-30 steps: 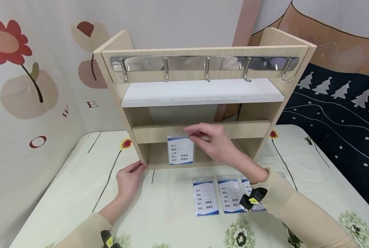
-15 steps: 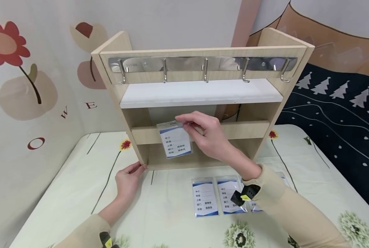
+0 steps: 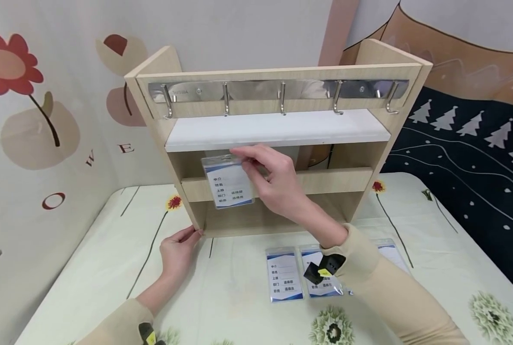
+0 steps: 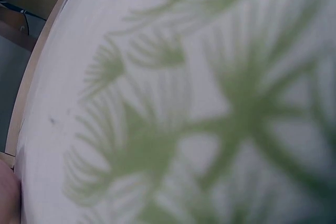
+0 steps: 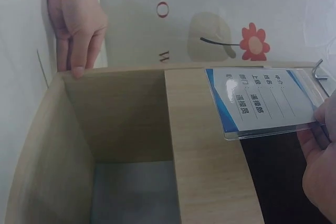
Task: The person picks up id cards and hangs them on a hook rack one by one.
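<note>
A: Where is clear plastic badge holder with blue-white card [image 3: 229, 182]?

B: Pinched at top by right hand [image 3: 278, 184], hanging long axis down, under steel hook rail [image 3: 278, 89].

A: Left hand [image 3: 179, 249]?

B: Resting relaxed on light wooden rack [image 3: 278, 182] corner, farther away.

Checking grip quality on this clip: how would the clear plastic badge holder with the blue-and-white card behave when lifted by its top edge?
The clear plastic badge holder probably hangs fairly stiff: pinched by the right hand, it stays flat. Likely light. Its glossy sleeve may be slippery.

counted one wooden rack [image 3: 278, 143], five metal hooks [image 3: 281, 98], one badge card [image 3: 229, 182] pinched, three more cards [image 3: 284, 274] lying below that grip.
</note>
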A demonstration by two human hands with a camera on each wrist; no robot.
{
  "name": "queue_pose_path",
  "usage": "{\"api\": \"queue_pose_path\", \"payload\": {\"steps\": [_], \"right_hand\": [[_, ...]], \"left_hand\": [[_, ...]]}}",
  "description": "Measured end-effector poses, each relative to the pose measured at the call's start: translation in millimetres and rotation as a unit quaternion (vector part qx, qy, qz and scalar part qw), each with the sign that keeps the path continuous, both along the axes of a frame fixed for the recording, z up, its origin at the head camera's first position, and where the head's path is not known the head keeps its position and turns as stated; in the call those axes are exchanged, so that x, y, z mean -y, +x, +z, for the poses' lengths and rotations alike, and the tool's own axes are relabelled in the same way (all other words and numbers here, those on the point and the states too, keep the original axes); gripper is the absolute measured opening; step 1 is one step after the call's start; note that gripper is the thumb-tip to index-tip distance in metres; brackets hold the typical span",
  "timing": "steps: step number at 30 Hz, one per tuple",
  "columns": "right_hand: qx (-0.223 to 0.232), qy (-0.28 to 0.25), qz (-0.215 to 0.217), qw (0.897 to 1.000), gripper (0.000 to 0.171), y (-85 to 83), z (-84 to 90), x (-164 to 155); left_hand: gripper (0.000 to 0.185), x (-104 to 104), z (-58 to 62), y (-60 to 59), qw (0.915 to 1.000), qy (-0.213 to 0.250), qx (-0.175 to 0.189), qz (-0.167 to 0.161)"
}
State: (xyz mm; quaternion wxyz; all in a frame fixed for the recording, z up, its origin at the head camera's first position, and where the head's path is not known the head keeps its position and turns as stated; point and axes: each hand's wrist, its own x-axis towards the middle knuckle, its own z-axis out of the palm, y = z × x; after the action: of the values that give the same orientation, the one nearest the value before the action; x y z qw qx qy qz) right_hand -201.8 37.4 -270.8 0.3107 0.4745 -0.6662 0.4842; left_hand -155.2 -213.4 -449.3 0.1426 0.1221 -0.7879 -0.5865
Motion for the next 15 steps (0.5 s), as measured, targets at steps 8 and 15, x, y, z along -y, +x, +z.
{"api": "queue_pose_path", "payload": {"steps": [8, 15], "right_hand": [[-0.023, -0.026, 0.01, 0.999, 0.024, 0.2, 13.0, 13.3], [-0.044, -0.032, 0.02, 0.998, 0.018, -4.1, 20.2, 25.1]], "left_hand": [[0.027, 1.7, -2.1, -2.7, 0.9999, -0.01, -0.001, 0.009], [0.027, 1.5, -4.4, -3.3, 0.9999, -0.008, -0.004, 0.012]]}}
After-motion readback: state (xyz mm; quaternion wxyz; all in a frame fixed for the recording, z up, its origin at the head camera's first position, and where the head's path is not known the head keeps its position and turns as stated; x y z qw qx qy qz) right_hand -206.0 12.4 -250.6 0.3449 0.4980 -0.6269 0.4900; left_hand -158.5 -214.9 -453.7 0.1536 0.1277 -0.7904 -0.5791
